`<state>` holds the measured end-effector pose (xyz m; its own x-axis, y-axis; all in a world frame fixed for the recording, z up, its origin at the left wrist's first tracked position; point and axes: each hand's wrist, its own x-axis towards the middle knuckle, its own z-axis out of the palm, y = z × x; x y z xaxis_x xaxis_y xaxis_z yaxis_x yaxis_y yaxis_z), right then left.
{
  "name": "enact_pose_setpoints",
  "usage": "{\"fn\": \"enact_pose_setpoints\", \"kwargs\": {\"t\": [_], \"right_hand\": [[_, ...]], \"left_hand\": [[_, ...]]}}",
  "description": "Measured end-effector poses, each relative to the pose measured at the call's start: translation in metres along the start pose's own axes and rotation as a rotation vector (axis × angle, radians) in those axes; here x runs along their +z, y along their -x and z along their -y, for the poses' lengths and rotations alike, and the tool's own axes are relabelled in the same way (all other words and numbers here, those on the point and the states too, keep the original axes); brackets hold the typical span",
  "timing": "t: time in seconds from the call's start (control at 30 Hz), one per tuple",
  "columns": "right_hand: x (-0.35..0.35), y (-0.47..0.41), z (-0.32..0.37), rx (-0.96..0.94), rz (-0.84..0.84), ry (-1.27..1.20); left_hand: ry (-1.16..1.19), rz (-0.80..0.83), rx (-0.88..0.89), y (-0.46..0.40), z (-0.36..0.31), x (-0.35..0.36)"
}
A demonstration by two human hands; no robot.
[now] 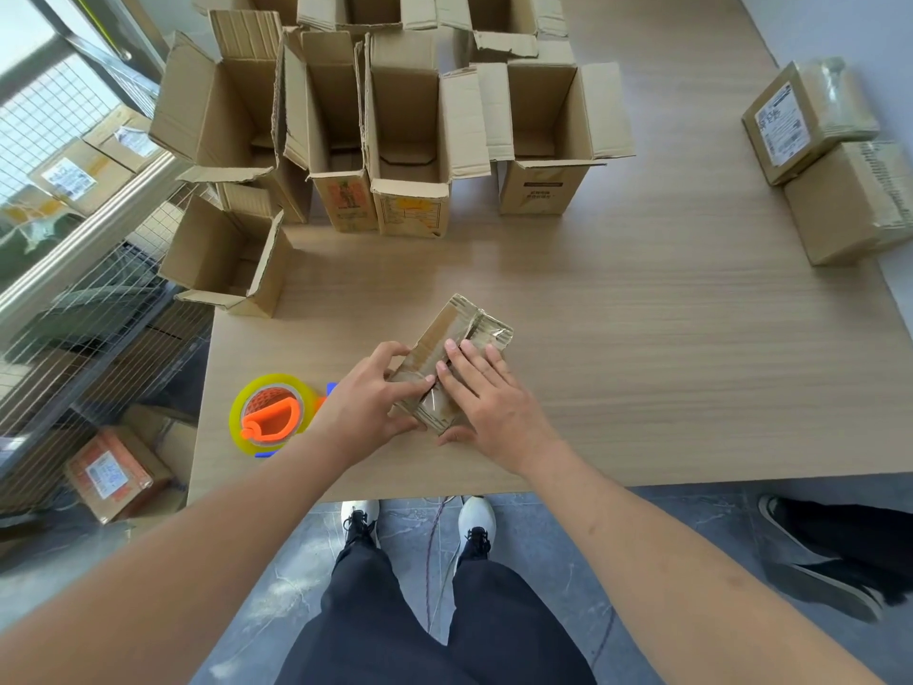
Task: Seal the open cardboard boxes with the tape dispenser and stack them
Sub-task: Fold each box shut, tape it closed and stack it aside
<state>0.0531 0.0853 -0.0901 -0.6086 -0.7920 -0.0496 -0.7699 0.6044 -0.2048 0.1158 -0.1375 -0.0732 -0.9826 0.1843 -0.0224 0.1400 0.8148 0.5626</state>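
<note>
One taped box [457, 338] lies near the surface's [642, 363] front edge. My left hand [368, 402] grips its near end; right hand [486, 398] presses flat on top. Dispenser [269, 420] just left; open boxes [405, 136] behind.

Head-worn camera looks steeply down (wide-angle) onto table [642, 338].

Small taped box [457, 360] is lying on the table [642, 348], near edge, under my left hand [368, 405] and right hand [486, 395]. Tape dispenser [269, 420] is sitting just left of my left hand. Open boxes [395, 136] are standing far left; two sealed boxes [830, 160] are sitting stacked far right.
</note>
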Motion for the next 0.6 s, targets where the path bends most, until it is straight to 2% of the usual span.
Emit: {"fn": "enact_pose_setpoints", "kwargs": {"t": [0.17,0.3,0.43,0.6], "right_hand": [[-0.003,-0.002,0.015,0.055,0.115,-0.064],[-0.014,-0.01,0.01,-0.026,0.238,-0.136],[-0.022,-0.017,0.006,-0.096,0.248,-0.142],[-0.019,-0.017,0.007,-0.087,0.211,-0.15]], "left_hand": [[0.054,-0.013,-0.049,0.006,-0.007,0.006],[0.005,0.041,-0.023,0.017,-0.003,0.002],[-0.125,0.051,0.001,0.027,0.002,0.001],[-0.245,0.048,0.088,0.027,0.005,0.007]]}}
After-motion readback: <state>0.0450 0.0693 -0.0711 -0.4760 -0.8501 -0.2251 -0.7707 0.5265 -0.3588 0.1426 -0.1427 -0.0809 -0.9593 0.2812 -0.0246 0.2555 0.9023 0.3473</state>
